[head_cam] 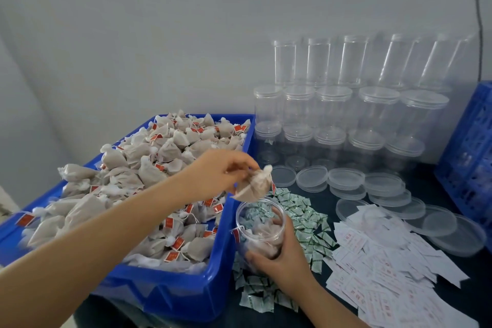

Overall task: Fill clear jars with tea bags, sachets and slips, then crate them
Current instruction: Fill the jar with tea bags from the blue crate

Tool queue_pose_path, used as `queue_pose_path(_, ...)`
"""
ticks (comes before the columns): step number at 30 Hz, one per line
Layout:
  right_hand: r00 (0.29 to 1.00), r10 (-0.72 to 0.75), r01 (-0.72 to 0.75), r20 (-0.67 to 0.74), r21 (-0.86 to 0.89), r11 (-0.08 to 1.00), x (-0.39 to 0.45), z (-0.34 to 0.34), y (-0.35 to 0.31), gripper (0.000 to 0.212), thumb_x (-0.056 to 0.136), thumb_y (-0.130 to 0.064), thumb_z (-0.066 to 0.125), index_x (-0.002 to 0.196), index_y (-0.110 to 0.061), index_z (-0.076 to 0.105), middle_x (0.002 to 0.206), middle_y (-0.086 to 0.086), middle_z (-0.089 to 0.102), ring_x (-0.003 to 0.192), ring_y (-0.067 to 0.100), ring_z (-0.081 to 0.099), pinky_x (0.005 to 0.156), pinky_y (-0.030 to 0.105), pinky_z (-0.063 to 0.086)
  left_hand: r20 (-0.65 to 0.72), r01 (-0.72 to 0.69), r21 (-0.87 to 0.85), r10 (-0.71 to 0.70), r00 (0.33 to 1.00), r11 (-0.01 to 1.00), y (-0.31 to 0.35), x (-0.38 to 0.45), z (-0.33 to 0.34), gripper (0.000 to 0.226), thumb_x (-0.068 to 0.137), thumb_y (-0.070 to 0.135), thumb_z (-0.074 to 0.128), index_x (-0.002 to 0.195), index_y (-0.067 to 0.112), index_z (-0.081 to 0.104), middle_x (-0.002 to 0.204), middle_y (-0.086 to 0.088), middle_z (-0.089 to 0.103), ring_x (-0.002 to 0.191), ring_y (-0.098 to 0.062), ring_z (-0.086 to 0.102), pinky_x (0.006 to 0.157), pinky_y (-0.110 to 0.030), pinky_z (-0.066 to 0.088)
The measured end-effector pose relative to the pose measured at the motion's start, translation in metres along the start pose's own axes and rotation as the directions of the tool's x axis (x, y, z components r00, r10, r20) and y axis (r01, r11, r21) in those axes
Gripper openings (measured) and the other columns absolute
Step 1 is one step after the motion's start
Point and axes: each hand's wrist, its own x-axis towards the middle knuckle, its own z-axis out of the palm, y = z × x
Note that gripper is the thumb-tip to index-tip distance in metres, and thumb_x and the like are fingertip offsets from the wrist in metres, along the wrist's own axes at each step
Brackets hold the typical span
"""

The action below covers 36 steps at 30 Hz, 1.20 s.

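My left hand (221,172) pinches a beige tea bag (254,185) with a red tag just above the mouth of an open clear jar (259,224). My right hand (279,253) grips that jar from the right and below; it is tilted toward the left. A few tea bags lie inside the jar. To the left, a blue bin (186,290) is heaped with tea bags (138,181). Green-white sachets (306,221) are scattered around the jar. White slips with red print (386,269) lie to the right.
Empty clear jars (332,112) are stacked against the back wall, some with lids on. Loose clear lids (372,186) lie in front of them and trail toward the right. A blue crate (471,157) stands at the right edge. The tabletop is dark.
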Motion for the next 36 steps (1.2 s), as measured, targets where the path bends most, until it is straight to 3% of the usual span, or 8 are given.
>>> queue_pose_path(6, 1.000, 0.007, -0.008, 0.021, 0.056, 0.998, 0.003, 0.001, 0.000, 0.097, 0.058, -0.052, 0.092, 0.128, -0.075, 0.028, 0.125, -0.028, 0.062, 0.114, 0.003, 0.064, 0.083, 0.018, 0.055, 0.149, -0.209, 0.347, 0.166, 0.975, 0.914, -0.002, -0.005, 0.033, 0.022, 0.097, 0.016, 0.050, 0.110, 0.018, 0.067, 0.103, 0.008, 0.064, 0.094, -0.003, 0.056, 0.090, -0.018, 0.042)
queue_pose_path(11, 0.998, -0.006, 0.004, 0.060, 0.045, 0.999, 0.008, -0.004, -0.006, 0.086, 0.064, -0.034, 0.089, 0.123, -0.070, 0.038, 0.121, -0.024, 0.064, 0.112, 0.004, 0.065, 0.085, 0.016, 0.053, 0.268, -0.292, 0.523, 0.171, 0.948, 0.801, -0.001, -0.009, 0.054, 0.023, 0.098, 0.021, 0.044, 0.108, 0.022, 0.065, 0.103, 0.006, 0.065, 0.098, -0.013, 0.056, 0.086, -0.033, 0.046)
queue_pose_path(19, 0.992, -0.037, 0.026, 0.120, 0.090, 0.996, 0.018, -0.018, -0.023, 0.083, 0.065, -0.010, 0.089, 0.110, -0.067, 0.050, 0.114, -0.024, 0.067, 0.104, 0.009, 0.070, 0.079, 0.017, 0.054, 0.454, -0.189, 0.411, -0.020, 0.891, 0.892, 0.011, 0.002, 0.043, 0.030, 0.098, 0.017, 0.043, 0.116, 0.019, 0.067, 0.112, 0.004, 0.066, 0.099, -0.010, 0.058, 0.092, -0.031, 0.044)
queue_pose_path(25, 0.993, -0.036, 0.025, 0.112, 0.099, 0.995, 0.023, -0.029, -0.034, 0.085, 0.066, 0.000, 0.089, 0.129, -0.034, 0.042, 0.111, -0.029, 0.065, 0.103, 0.000, 0.068, 0.079, 0.013, 0.052, 0.518, -0.200, 0.418, -0.051, 0.854, 0.886, 0.029, 0.011, 0.037, 0.038, 0.097, 0.010, 0.037, 0.124, 0.020, 0.062, 0.125, 0.003, 0.059, 0.111, -0.014, 0.053, 0.098, -0.032, 0.041)
queue_pose_path(27, 0.995, -0.027, 0.017, 0.099, 0.095, 0.995, 0.024, -0.035, -0.035, 0.085, 0.066, 0.000, 0.088, 0.130, -0.032, 0.041, 0.111, -0.027, 0.067, 0.102, -0.001, 0.068, 0.079, 0.013, 0.052, 0.446, -0.204, 0.425, -0.008, 0.895, 0.882, 0.036, 0.013, 0.041, 0.036, 0.096, 0.008, 0.039, 0.118, 0.017, 0.065, 0.117, 0.002, 0.062, 0.106, -0.016, 0.055, 0.095, -0.032, 0.041)
queue_pose_path(30, 0.999, -0.023, 0.018, 0.041, 0.111, 0.994, 0.026, -0.047, -0.040, 0.089, 0.059, -0.009, 0.090, 0.131, -0.032, 0.042, 0.117, -0.011, 0.066, 0.104, 0.000, 0.067, 0.082, 0.017, 0.053, 0.137, -0.158, 0.330, 0.118, 0.983, 0.931, 0.040, 0.011, 0.046, 0.034, 0.095, 0.005, 0.041, 0.116, 0.016, 0.065, 0.104, 0.008, 0.059, 0.099, -0.008, 0.051, 0.090, -0.021, 0.038)
queue_pose_path(33, 1.000, -0.023, 0.024, -0.007, 0.109, 0.994, 0.022, -0.067, -0.047, 0.094, 0.053, -0.021, 0.097, 0.127, -0.038, 0.043, 0.127, -0.011, 0.055, 0.102, -0.005, 0.065, 0.084, 0.019, 0.053, -0.213, -0.065, 0.185, 0.105, 0.971, 0.981, 0.039, 0.008, 0.055, 0.028, 0.097, 0.008, 0.044, 0.117, 0.012, 0.062, 0.113, 0.004, 0.058, 0.104, -0.010, 0.051, 0.092, -0.021, 0.039)
queue_pose_path(36, 0.998, -0.009, 0.015, -0.056, 0.096, 0.995, 0.009, -0.094, -0.049, 0.088, 0.048, -0.026, 0.090, 0.121, -0.044, 0.045, 0.123, -0.014, 0.056, 0.097, -0.006, 0.066, 0.075, 0.015, 0.055, -0.307, 0.055, 0.108, -0.019, 0.952, 0.993, 0.040, -0.002, 0.082, 0.028, 0.096, 0.013, 0.049, 0.123, 0.016, 0.055, 0.116, 0.006, 0.054, 0.101, -0.006, 0.052, 0.090, -0.022, 0.044)
